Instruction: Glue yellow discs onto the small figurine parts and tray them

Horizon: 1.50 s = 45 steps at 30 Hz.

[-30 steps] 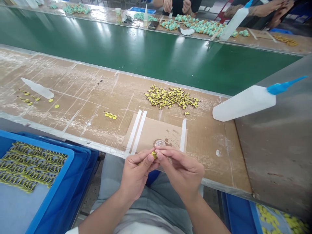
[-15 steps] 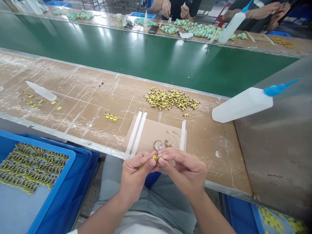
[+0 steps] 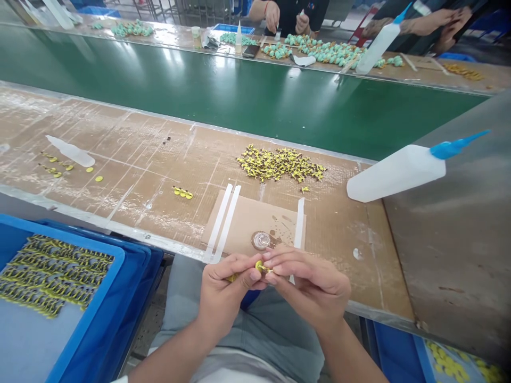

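Now lower, yellow disc (image 3: 258, 265), in left fingers (image 3: 244, 282)

The long workbench (image 3: 339, 229) here is covered in brown cardboard, scuffed and shiny in patches. On it I see a heap of tiny yellow-and-dark pieces (image 3: 279, 163), one loose piece (image 3: 305, 189) just beside it, a taped cardboard sheet (image 3: 255, 213), and a white bottle (image 3: 399, 173) near the right end. Leftward lie three yellow rounds (image 3: 182, 192) in a row, then two plain yellow discs (image 3: 98, 178) near a pale tapered object (image 3: 72, 151).
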Motion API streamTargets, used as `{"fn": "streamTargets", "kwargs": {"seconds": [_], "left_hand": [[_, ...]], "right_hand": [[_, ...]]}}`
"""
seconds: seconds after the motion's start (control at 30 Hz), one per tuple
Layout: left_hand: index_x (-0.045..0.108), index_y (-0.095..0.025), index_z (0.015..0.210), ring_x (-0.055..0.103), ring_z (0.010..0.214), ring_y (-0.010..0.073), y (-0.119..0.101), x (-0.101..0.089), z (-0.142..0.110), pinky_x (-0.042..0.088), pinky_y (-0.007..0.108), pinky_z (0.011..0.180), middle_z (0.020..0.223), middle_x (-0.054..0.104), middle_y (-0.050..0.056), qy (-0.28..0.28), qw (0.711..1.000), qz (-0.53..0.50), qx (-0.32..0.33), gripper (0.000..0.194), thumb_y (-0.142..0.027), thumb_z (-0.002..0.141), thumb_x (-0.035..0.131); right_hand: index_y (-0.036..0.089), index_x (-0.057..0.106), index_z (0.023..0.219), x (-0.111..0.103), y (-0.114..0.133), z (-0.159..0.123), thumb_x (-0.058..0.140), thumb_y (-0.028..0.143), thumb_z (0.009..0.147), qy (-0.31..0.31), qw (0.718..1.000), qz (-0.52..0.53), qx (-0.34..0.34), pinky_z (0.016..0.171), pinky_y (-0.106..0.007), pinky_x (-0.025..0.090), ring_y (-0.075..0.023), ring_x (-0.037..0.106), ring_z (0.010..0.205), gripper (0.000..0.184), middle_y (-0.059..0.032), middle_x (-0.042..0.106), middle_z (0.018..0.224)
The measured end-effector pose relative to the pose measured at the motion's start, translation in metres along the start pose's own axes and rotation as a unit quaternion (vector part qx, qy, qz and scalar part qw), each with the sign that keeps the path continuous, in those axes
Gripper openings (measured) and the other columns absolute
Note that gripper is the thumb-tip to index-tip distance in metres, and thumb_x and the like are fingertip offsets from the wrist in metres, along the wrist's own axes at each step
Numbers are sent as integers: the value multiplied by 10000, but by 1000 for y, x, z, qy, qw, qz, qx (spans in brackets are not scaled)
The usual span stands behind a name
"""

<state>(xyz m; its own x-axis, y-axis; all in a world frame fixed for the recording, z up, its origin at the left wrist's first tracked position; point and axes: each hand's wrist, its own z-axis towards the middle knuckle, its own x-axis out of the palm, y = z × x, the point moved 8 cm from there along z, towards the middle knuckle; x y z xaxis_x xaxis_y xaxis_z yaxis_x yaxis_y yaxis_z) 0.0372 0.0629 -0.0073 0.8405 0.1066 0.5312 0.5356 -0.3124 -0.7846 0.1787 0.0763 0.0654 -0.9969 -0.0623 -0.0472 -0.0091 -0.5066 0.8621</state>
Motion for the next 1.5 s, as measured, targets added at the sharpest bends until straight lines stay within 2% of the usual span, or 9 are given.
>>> {"fn": "streamTargets", "kwargs": {"seconds": [0.17,0.27,0.5,0.73,1.07,1.2,1.37,1.5], "left_hand": [[806,-190,753,698,583,111,6,-9,0,600,169,559,724,748,34,-52,997,-48,-33,135,-204,642,882],[786,-179,703,698,582,112,2,-10,0,603,179,556,713,732,18,-49,997,-49,-20,113,-185,640,879],[799,-195,752,713,686,151,-11,-6,-3,624,228,596,769,720,33,-26,998,3,51,83,-137,698,826],[812,-224,827,714,772,187,-21,-2,-8,618,270,655,869,760,74,-4,992,62,113,148,-112,733,791],[783,-184,736,700,671,169,-21,-4,-4,599,251,595,754,733,50,-40,990,80,108,68,-143,699,822],[796,-200,774,707,742,184,-30,2,-8,605,251,622,793,744,61,-39,982,114,146,89,-121,734,788],[797,-206,768,704,751,212,-35,4,-13,616,292,611,789,743,68,-81,974,120,172,60,-156,735,793],[796,-202,766,707,721,193,-32,5,-10,617,270,604,775,746,59,-63,978,113,163,64,-153,725,802]], "right_hand": [[253,744,944,3,-1,-1,753,24,750,7,1000,-12,8,789,-409,628,-241,750,855,301,-39,783,870],[247,743,951,4,-1,0,750,-1,739,15,1000,-6,7,793,-409,625,-239,748,854,327,-37,782,870],[239,748,983,3,4,3,743,-40,712,22,1000,-6,-18,769,-413,637,-245,749,842,388,-47,781,878],[255,747,961,2,6,3,748,-1,729,19,999,-10,-25,798,-438,633,-249,743,851,346,-47,774,860],[252,749,955,0,-2,0,735,12,753,7,1000,-9,-3,768,-414,630,-234,740,820,314,-50,770,845],[248,749,949,0,-2,0,734,-13,736,-3,1000,-11,-2,781,-425,628,-236,741,816,337,-46,769,837],[247,745,933,-1,1,0,722,13,755,-20,999,-26,-6,766,-424,629,-239,743,804,295,-46,769,822],[243,745,924,-1,0,-1,728,8,745,-21,1000,-21,2,773,-421,625,-234,740,798,296,-44,766,825]]}}
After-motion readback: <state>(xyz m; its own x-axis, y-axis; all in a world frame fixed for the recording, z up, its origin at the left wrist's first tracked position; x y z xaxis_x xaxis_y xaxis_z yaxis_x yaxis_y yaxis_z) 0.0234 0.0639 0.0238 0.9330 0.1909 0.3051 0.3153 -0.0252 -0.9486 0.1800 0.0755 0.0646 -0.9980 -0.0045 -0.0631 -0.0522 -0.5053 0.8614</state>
